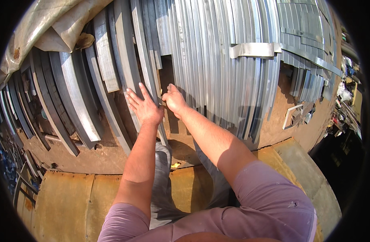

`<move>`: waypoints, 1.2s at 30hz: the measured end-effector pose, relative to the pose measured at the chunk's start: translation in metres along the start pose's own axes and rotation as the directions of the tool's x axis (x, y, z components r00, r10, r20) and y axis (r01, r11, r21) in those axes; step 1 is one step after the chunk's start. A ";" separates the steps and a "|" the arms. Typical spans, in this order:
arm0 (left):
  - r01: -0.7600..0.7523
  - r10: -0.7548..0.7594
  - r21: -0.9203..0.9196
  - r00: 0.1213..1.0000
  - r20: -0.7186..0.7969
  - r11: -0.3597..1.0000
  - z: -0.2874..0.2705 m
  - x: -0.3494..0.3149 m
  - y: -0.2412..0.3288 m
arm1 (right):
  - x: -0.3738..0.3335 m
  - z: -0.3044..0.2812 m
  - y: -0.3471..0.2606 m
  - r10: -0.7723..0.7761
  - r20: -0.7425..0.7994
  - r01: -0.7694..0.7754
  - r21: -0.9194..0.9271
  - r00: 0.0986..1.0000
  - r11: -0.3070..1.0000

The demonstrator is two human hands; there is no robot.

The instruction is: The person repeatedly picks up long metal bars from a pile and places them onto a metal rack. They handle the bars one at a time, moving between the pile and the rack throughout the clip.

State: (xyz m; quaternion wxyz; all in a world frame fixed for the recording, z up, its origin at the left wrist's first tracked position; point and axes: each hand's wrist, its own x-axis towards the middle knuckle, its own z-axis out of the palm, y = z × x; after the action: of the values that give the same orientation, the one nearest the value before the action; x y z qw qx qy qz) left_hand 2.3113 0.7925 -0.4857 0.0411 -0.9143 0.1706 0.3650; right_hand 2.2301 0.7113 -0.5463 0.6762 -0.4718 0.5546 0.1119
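Observation:
My left hand [143, 105] is stretched out with its fingers apart, resting on a long grey metal bar [127, 52]. A narrow metal bar [146, 60] runs past its fingertips and wrist toward me. Just to the right, my right hand [175, 100] is curled closed over a dark gap between the bars. Whatever its fingers may hold is too small or hidden to tell. Beside that hand begins a wide stack of shiny metal channels [217, 60], laid side by side.
More metal bars [80, 97] lie at the left, partly under a dirty tarp [51, 32]. A bent metal strip [253, 50] lies across the stack. Short pieces [310, 84] sit at the right. Rusty yellowish sheets [72, 197] form the near edge; scrap [348, 88] piles up far right.

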 end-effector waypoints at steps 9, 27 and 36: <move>-0.075 0.073 -0.026 0.995 -0.075 0.997 0.004 0.001 -0.006 | 0.126 0.031 -0.074 0.126 -0.070 -0.087 0.402 0.990 0.911; -0.024 0.024 -0.061 1.000 -0.002 0.998 -0.006 -0.007 -0.002 | 0.034 -0.011 -0.164 -0.224 -0.184 0.126 -0.429 0.957 0.894; 0.009 0.006 -0.166 0.996 0.087 0.986 -0.063 -0.088 -0.017 | -0.155 -0.142 -0.273 -0.393 -0.102 0.361 -0.240 0.914 0.901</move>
State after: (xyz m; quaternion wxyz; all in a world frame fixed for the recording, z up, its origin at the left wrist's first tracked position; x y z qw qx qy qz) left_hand 2.2983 0.8213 -0.3806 -0.0277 -0.8978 0.1371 0.4176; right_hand 2.2669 0.5156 -0.2651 0.5867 -0.6479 0.4858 0.0028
